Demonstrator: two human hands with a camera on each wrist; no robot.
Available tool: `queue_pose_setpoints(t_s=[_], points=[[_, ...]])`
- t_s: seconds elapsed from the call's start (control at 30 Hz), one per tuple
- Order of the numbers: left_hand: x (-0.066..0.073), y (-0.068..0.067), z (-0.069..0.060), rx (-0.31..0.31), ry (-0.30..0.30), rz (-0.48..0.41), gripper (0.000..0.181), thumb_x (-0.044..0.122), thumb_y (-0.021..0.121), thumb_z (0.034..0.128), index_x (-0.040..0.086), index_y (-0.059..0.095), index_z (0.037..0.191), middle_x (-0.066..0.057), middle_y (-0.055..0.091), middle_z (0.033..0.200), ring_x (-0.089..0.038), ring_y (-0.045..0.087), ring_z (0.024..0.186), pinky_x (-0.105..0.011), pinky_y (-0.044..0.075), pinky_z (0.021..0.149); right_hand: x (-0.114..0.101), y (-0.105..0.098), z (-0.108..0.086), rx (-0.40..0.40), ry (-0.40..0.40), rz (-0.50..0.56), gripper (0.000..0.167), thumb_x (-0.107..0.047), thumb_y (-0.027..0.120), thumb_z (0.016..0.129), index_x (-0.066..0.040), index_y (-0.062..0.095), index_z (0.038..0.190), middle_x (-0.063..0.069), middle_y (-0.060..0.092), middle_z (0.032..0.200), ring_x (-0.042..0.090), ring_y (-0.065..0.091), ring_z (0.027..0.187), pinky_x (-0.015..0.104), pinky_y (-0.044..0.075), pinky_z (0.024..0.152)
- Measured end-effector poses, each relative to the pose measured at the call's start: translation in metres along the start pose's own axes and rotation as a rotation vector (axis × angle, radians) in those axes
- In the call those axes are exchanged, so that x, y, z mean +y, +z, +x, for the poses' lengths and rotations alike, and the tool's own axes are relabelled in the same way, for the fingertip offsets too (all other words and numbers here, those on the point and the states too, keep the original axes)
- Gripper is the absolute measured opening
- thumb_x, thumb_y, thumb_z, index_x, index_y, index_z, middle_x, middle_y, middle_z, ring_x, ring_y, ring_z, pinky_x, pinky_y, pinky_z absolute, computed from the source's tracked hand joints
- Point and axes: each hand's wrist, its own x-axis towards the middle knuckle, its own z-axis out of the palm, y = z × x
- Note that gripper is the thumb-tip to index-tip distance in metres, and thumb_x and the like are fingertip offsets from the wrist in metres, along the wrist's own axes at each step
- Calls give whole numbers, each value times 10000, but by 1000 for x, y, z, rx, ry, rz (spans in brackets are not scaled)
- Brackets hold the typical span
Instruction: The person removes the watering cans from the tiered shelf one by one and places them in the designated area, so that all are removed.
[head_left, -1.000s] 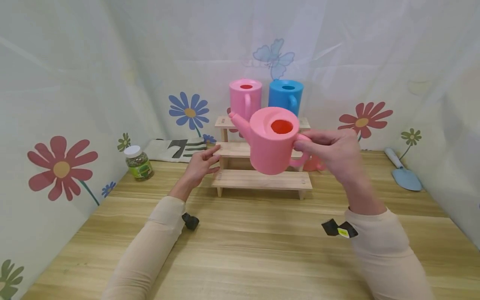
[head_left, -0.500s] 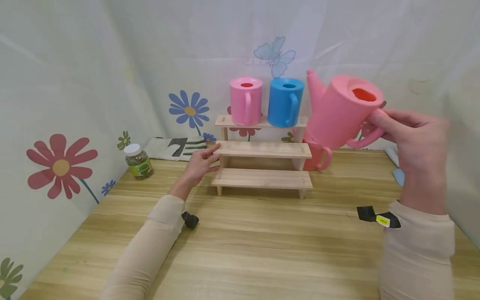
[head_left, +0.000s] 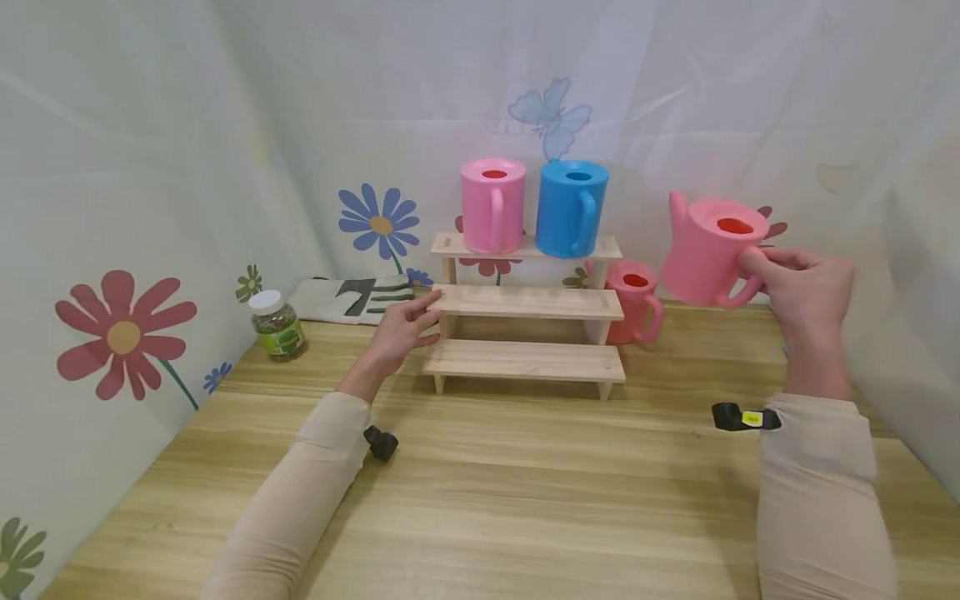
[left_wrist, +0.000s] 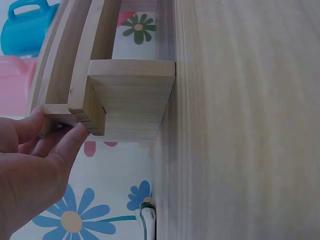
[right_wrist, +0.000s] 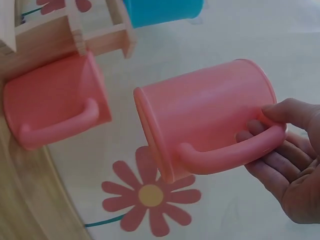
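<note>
My right hand (head_left: 812,292) grips a pink watering can (head_left: 705,254) by its handle, in the air to the right of a three-tier wooden stand (head_left: 525,302). The can tilts slightly, its spout pointing up and away. With my left hand (head_left: 396,335) I pinch the left end of the stand's middle tier; in the left wrist view the thumb lies on one side of the board (left_wrist: 61,111) and the fingers on the other. A lighter pink watering can (head_left: 480,208) and a blue watering can (head_left: 572,212) stand on the top tier. Another pink watering can (head_left: 633,308) stands on the table, partly hidden by the stand.
At the back left lies a pair of gardening gloves (head_left: 337,298) beside a lidded jar (head_left: 277,325) of small grains. A sliver of a blue trowel (head_left: 785,347) shows behind my right arm. Flower-printed curtain (head_left: 300,125) encloses the wooden table (head_left: 480,483).
My right hand has carried the pink watering can from in front of the stand to the right, then lowered it and tipped it less. My left hand has stayed on the stand.
</note>
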Motion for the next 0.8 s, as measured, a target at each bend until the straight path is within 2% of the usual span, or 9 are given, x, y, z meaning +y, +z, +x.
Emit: queue_pose_setpoints(t_s=[0.17, 0.27, 0.57, 0.8], points=[[0, 0, 0, -8, 8, 0, 475, 121, 544, 1044, 95, 454, 1510, -91, 325, 1600, -273, 413, 1390, -503, 490, 1023, 22, 6, 10, -17, 66, -253, 600, -517, 782, 813, -113, 722, 1252, -248, 634, 689, 97, 550, 883, 169, 503, 704], [0, 0, 1, -15, 13, 2, 481, 123, 544, 1044, 92, 445, 1514, -93, 319, 1602, -277, 410, 1392, -498, 494, 1019, 34, 7, 15, -28, 97, -311, 707, -564, 750, 818, -72, 662, 1319, -256, 597, 711, 91, 546, 894, 199, 493, 751], [0, 0, 0, -4, 10, 8, 480, 126, 546, 1043, 97, 448, 1512, -97, 326, 1599, -282, 413, 1390, -492, 496, 1021, 72, 12, 30, -94, 174, -360, 717, -564, 724, 849, -52, 638, 1344, -191, 620, 756, 96, 630, 850, 271, 544, 898], [0, 1, -1, 0, 10, 11, 482, 132, 547, 1042, 96, 445, 1512, -74, 312, 1608, -280, 410, 1394, -501, 490, 1027, 91, 16, 33, -108, 206, -291, 589, -464, 756, 870, -36, 674, 1267, -113, 641, 823, 22, 657, 736, 283, 550, 938]])
